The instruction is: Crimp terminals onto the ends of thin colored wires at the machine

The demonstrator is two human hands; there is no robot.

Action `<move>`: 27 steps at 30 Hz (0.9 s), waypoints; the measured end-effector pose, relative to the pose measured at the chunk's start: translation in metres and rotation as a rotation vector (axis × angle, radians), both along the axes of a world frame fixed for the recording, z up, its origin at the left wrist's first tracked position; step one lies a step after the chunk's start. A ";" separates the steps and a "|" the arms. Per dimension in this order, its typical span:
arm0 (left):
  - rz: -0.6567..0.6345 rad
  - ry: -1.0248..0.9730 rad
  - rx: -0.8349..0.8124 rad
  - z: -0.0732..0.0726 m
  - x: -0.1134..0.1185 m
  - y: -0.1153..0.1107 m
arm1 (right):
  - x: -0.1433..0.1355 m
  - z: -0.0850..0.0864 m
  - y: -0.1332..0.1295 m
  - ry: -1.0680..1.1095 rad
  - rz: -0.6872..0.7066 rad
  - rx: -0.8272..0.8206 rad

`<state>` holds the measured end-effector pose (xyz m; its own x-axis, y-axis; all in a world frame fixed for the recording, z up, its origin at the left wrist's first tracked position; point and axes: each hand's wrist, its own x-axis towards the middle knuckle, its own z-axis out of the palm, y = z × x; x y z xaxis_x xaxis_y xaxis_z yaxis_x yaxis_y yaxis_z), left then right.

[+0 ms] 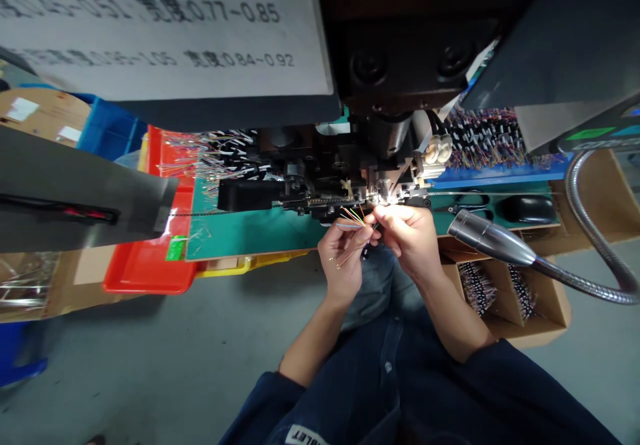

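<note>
My left hand (346, 248) pinches a small bundle of thin coloured wires (354, 216); orange, yellow and green strands fan out above the fingers, and a few ends stick out below. Beside it, my right hand (411, 237) is closed, thumb and forefinger pressed together at the lit front of a crimping machine (345, 178). Its fingertips seem to hold a wire from the same bundle, though the tip is lost in the glare. A thin metal terminal strip (200, 214) runs into the machine from the left. Both hands nearly touch each other.
A lamp on a bendable neck (493, 238) reaches in from the right, close to my right hand. Scissors (470, 203) and a black mouse-shaped object (527, 209) lie on the green mat. A red tray (150, 268) stands left; a cardboard box (550, 318) with wire bundles stands right.
</note>
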<state>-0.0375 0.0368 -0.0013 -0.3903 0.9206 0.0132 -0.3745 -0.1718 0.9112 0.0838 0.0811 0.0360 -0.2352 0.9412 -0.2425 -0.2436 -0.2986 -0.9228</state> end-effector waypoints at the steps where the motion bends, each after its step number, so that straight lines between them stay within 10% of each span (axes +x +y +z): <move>1: 0.002 0.003 -0.002 0.000 0.000 0.000 | 0.000 0.000 0.000 -0.003 -0.001 -0.001; 27: 0.020 0.031 0.012 -0.002 0.001 -0.001 | 0.002 0.003 0.001 -0.062 0.009 0.020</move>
<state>-0.0364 0.0360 -0.0033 -0.4076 0.9124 0.0368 -0.3428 -0.1903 0.9199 0.0857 0.0819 0.0385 -0.2286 0.9439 -0.2383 -0.1828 -0.2820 -0.9418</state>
